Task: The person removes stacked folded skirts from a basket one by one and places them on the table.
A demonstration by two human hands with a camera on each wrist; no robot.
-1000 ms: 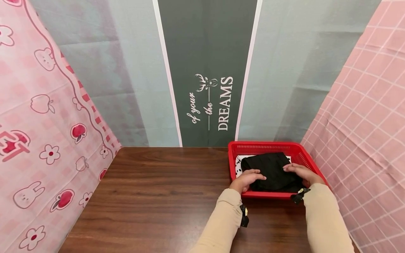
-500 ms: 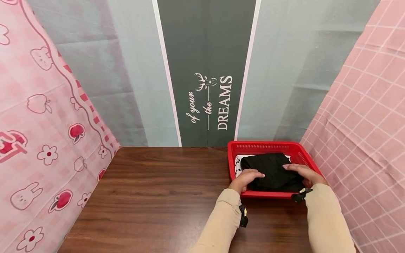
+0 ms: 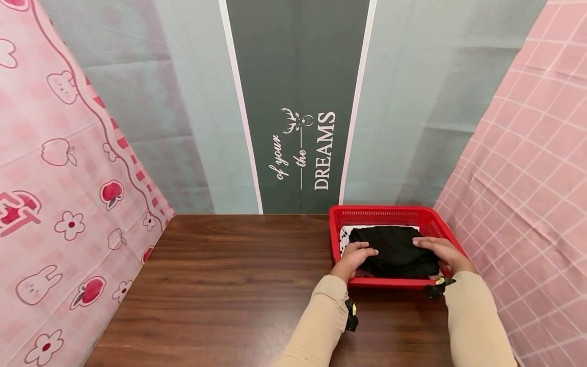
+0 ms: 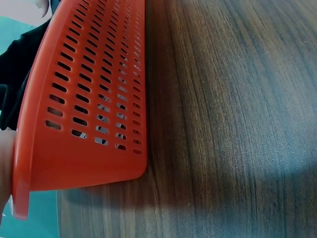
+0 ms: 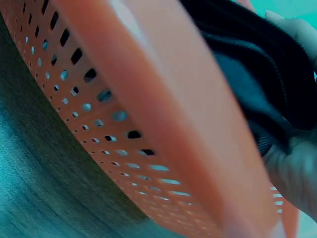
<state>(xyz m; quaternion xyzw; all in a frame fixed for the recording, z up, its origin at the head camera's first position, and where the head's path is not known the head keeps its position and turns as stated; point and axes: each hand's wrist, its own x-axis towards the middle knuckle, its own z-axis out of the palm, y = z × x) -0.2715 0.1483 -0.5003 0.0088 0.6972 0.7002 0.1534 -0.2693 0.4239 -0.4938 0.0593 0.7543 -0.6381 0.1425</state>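
A folded black garment [image 3: 394, 250] lies in a red plastic basket [image 3: 390, 282], over a white cloth with black spots [image 3: 345, 235]. My left hand [image 3: 353, 259] holds the garment's left side, thumb on top, its wrist crossing the basket's near left corner. My right hand [image 3: 446, 252] grips the right side. In the right wrist view, the thumb and fingers of this hand [image 5: 297, 168] are around the garment's layered, stitched edges [image 5: 257, 74]. The left wrist view shows mainly the basket's slotted side [image 4: 94, 94], with part of the black garment [image 4: 20, 64] behind the rim.
The basket stands at the back right of a brown wooden table [image 3: 220, 285]. A pink checked curtain [image 3: 541, 193] hangs close on its right. Behind is a grey-green curtain with lettering [image 3: 302, 102], and a pink printed curtain [image 3: 69, 178] closes off the left.
The garment's far edge has shifted slightly toward me and lies straighter, and its right front corner has drawn back, showing fingers beneath. Both hands have moved only a little.
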